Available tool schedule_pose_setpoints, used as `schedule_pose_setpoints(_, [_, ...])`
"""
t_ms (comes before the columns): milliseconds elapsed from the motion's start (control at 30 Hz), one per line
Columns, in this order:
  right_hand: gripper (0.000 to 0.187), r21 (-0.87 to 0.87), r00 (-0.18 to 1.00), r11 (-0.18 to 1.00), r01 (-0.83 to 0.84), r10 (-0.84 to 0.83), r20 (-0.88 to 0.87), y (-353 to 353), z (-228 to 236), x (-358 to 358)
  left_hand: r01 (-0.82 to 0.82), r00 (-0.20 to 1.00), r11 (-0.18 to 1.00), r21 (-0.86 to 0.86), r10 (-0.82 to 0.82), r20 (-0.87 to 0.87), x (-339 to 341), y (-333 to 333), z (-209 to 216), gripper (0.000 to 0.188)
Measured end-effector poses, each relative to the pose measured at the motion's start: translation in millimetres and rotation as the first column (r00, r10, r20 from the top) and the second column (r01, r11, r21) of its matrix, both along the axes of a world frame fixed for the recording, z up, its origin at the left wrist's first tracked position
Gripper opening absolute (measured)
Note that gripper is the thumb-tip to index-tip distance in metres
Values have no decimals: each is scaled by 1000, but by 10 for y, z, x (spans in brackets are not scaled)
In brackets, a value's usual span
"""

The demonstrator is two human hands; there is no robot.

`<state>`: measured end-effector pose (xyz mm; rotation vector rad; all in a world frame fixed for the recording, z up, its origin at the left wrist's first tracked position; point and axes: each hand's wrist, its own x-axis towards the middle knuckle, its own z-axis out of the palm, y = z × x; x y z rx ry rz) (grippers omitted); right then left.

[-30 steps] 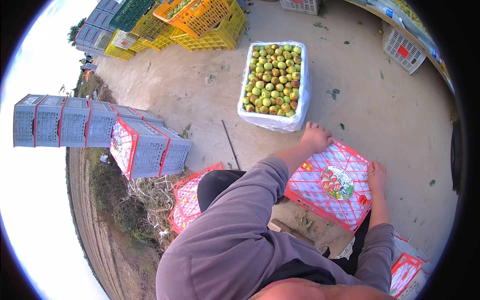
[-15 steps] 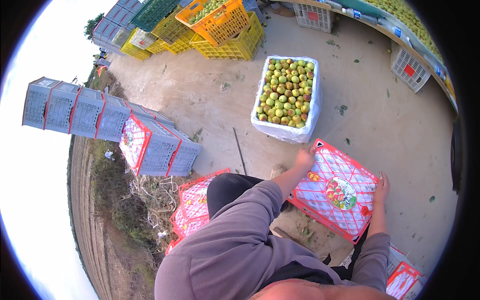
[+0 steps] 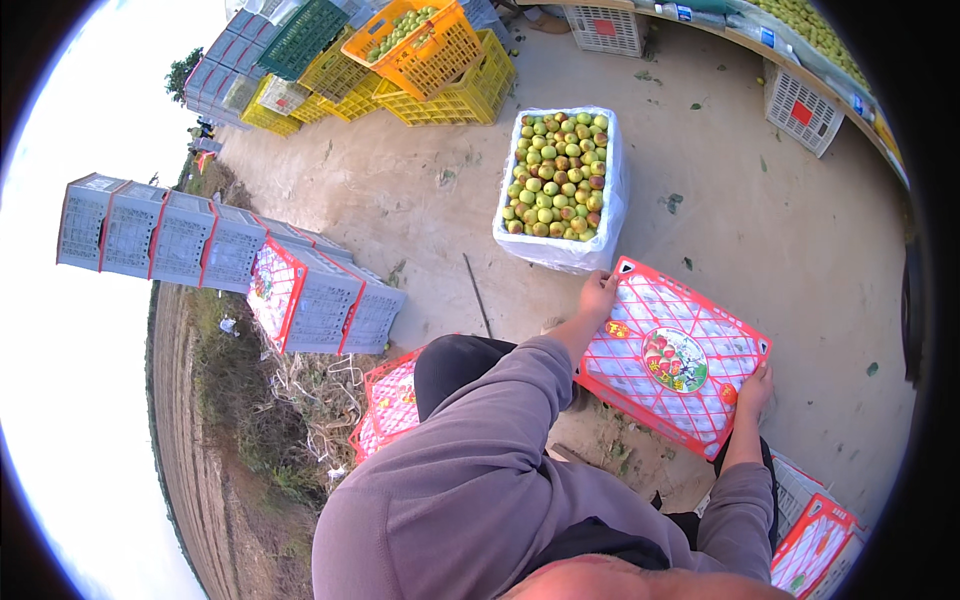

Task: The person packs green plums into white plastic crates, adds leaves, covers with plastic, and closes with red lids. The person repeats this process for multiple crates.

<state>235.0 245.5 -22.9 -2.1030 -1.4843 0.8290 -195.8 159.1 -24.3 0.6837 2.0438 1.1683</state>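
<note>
"Red lattice crate lid (image 3: 672,358) had bared its far-right corner since the last frame," I radioed.

"Where was it?"

"Held out, just nearer than the film-lined fruit crate (image 3: 560,256). Left hand (image 3: 598,293) gripped its left edge, right hand (image 3: 755,392) its right, probably for balance; film (image 3: 617,195) presumably cushioned the jujube-like fruit (image 3: 560,175)."

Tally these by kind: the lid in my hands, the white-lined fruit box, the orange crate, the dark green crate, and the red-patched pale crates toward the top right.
Red lattice lid, held by left hand and right hand: 1
White-lined fruit box: 1
Orange crate: 1
Dark green crate: 1
Red-patched pale crates, toward the top right: 2
Total: 6
</note>
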Motion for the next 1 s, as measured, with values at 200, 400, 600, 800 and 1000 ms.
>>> schedule_pose_setpoints(200, [48, 191, 999, 982, 6, 1, -34, 28, -252, 72, 63, 989, 940, -335, -104, -105, 96, -737, 298, 54])
schedule_pose_setpoints(400, [47, 179, 996, 984, -10, -6, 89, -31, 41, -46, 61, 989, 966, -253, -93, -117, 136, -913, 147, 57])
schedule_pose_setpoints(600, [36, 349, 990, 932, -101, 61, 124, -266, 514, -311, 60, 991, 996, -72, -68, -112, -115, -975, -60, 60])
schedule_pose_setpoints(800, [32, 213, 986, 977, -10, -26, 164, -224, 393, -261, 107, 971, 985, -138, -133, -198, 54, -798, -16, 42])
schedule_pose_setpoints(1000, [33, 196, 991, 980, -19, -8, 135, -173, 236, -156, 612, 670, 781, 126, -427, -607, 209, 335, 873, 37])
